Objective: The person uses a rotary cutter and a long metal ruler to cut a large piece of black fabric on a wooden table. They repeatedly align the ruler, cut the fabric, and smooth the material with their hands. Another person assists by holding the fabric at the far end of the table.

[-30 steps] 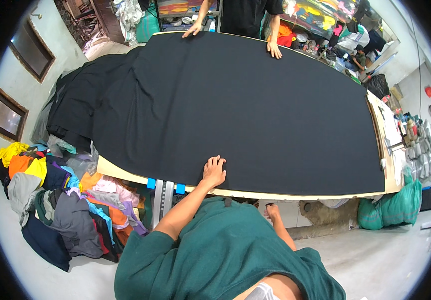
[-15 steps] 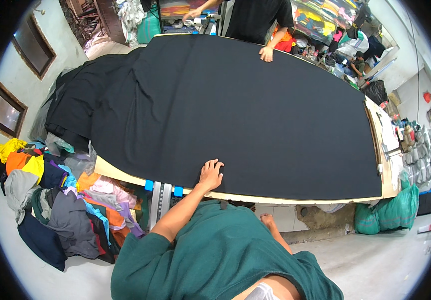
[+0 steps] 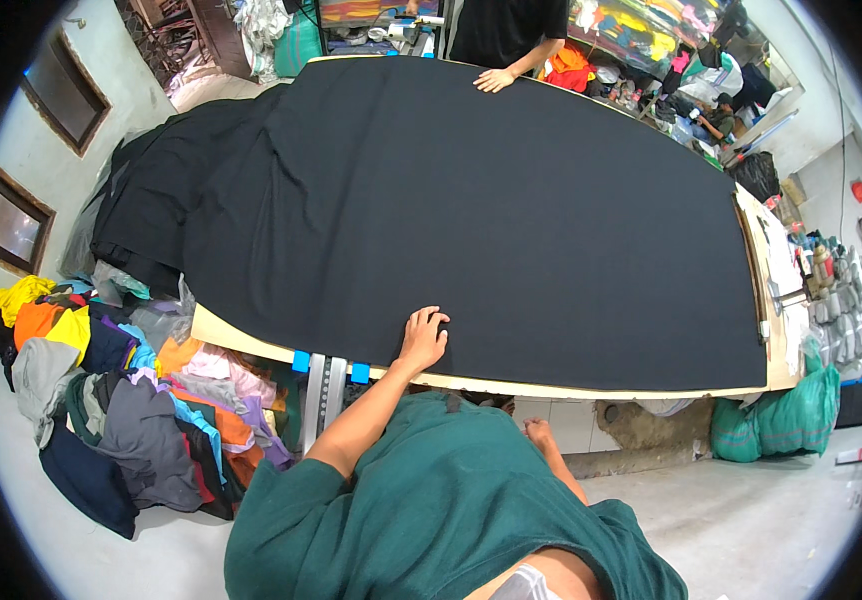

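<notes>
- One black cloth [image 3: 471, 210] covers my bench [image 3: 251, 345], running from 6 to 12 o'clock.
- My left hand [image 3: 423, 338] presses its near edge, fingers spread and bent.
- My right hand [image 3: 536, 432] hangs below the bench; its fingers I cannot tell.
- A co-worker's hand [image 3: 496, 79] rests at 12.

The person's left hand [image 3: 422, 338] lies flat, fingers spread, on the near edge of a large black cloth [image 3: 471, 200] spread over a long pale wooden table [image 3: 551, 388]. The right hand [image 3: 536, 432] hangs below the table edge, loosely curled. Across the table, a co-worker's hand [image 3: 494, 80] presses the cloth's far edge, and a heap of coloured garments [image 3: 121, 400] lies on the floor at left.
</notes>
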### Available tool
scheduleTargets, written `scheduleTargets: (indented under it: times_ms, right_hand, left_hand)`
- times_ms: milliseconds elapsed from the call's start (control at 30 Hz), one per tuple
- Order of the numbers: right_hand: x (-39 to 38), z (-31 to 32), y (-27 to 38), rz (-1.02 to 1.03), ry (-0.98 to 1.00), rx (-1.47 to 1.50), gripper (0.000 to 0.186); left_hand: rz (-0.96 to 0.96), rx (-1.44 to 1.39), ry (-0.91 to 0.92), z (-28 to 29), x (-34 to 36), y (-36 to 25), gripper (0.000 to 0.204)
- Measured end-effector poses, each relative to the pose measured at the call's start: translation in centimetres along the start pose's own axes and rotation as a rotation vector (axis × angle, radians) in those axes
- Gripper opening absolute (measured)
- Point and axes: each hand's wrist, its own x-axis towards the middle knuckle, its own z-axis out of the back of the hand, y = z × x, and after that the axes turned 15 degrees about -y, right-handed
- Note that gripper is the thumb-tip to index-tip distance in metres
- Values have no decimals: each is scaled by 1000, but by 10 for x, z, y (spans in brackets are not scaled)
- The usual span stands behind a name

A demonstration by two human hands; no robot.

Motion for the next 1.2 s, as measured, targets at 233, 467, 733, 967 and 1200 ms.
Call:
scheduleTargets:
  times_ms: [233, 467, 733, 967, 1200]
  right_hand:
    - [6, -6, -4, 55, 54, -30, 39]
    - [35, -12, -32, 184, 103, 48, 39]
    - [15, 14, 31, 308, 62, -132, 33]
    - [11, 20, 78, 276, 80, -178, 26]
    - [33, 21, 55, 156, 180, -296, 34]
  left_hand:
    - [179, -221, -87, 21, 5, 5, 34]
    - [351, -434, -468, 70, 14, 17, 28]
    - [484, -714, -697, 126, 67, 41, 37]
    - [589, -704, -929, 123, 33, 72, 43]
    - [920, -523, -1088, 170, -153, 28, 32]
